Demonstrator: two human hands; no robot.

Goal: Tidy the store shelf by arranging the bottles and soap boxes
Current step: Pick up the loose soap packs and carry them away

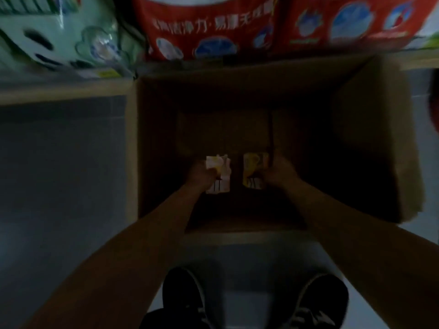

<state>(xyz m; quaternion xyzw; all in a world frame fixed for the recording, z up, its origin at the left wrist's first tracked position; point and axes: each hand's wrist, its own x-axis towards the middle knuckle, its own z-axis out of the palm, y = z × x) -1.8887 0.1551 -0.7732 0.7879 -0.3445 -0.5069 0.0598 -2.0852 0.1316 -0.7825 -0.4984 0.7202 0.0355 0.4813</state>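
Restock step, by the look of it: pulling soap boxes out of the open cardboard carton (370, 138) on the floor; left hand (200, 173) curled round a white soap box (222, 176), right hand (279, 172) gripping a yellow soap box (253, 170), both deep inside, side by side, apart; dim and blurred, finger detail unclear; next probably: lift both clear of carton walls, up to the shelf (61, 90) beyond the hands.

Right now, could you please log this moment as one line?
left hand holds white soap box | right hand holds yellow soap box | both inside cardboard carton
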